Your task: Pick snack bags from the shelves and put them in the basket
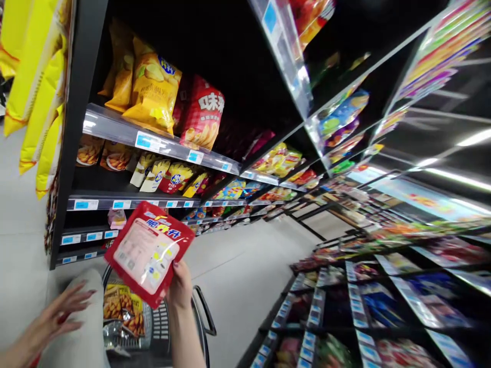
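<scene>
My right hand (181,283) grips a red snack bag (150,254) by its lower right edge. The bag is tilted, and its pale printed panel faces me. Beneath the bag and my right forearm is a grey basket (161,321) with a dark handle (207,317). Inside the basket lies a yellow snack pack (125,309) with brown fried pieces pictured on it, beside some clear, shiny packaging (114,335). To the left, my left hand (68,311) has its fingers spread and holds nothing. It is close to a pale trouser leg (82,324).
A dark shelf unit (82,61) stands ahead on the left, bearing a yellow chip bag (155,84) and a red chip bag (205,110). Yellow bags (36,87) hang at its end. Blurred shelves (345,306) line the right. Grey floor (238,266) runs between.
</scene>
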{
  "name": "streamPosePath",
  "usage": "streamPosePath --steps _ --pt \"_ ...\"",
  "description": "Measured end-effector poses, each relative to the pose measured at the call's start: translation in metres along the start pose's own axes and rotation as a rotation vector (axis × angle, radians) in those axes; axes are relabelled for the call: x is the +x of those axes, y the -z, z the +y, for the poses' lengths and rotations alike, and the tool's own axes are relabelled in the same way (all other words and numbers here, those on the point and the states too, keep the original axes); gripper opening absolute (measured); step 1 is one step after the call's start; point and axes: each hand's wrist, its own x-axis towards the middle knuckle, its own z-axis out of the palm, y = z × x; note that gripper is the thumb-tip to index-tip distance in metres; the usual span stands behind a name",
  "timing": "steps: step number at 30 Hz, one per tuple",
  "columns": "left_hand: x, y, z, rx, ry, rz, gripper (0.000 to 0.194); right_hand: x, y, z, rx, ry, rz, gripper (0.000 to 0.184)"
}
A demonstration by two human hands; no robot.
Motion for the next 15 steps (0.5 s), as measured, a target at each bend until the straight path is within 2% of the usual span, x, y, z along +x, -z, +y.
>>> streamPosePath --steps 1,3,4,6,9,12,15 --pt "-0.006 -0.021 0.011 -0.181 -0.04 -0.001 0.061 -0.018 -0.011 0.007 0.105 -0.058 -0.028 0.024" --pt "-0.021 -0.058 0.033 -0.43 -0.1 0.015 0.062 -0.045 -0.031 0.019 0.258 -0.149 -0.076 0.02" --pt "-0.028 -0.072 0.042 -0.526 -0.09 0.038 0.064 -0.055 -0.04 0.023 0.288 -0.172 -0.103 0.02" --pt "-0.043 -0.088 0.057 -0.597 -0.054 0.156 0.059 -0.069 -0.053 0.027 0.312 -0.165 -0.159 0.02" --pt "-0.06 -0.092 0.067 -0.538 -0.051 0.321 0.058 -0.081 -0.062 0.024 0.272 -0.07 -0.236 0.017" --pt "-0.067 -0.086 0.065 -0.511 -0.084 0.329 0.077 -0.092 -0.062 0.017 0.192 0.009 -0.288 0.019" --pt "-0.069 -0.083 0.059 -0.506 -0.127 0.327 0.087 -0.103 -0.061 0.013 0.162 0.059 -0.226 0.021"
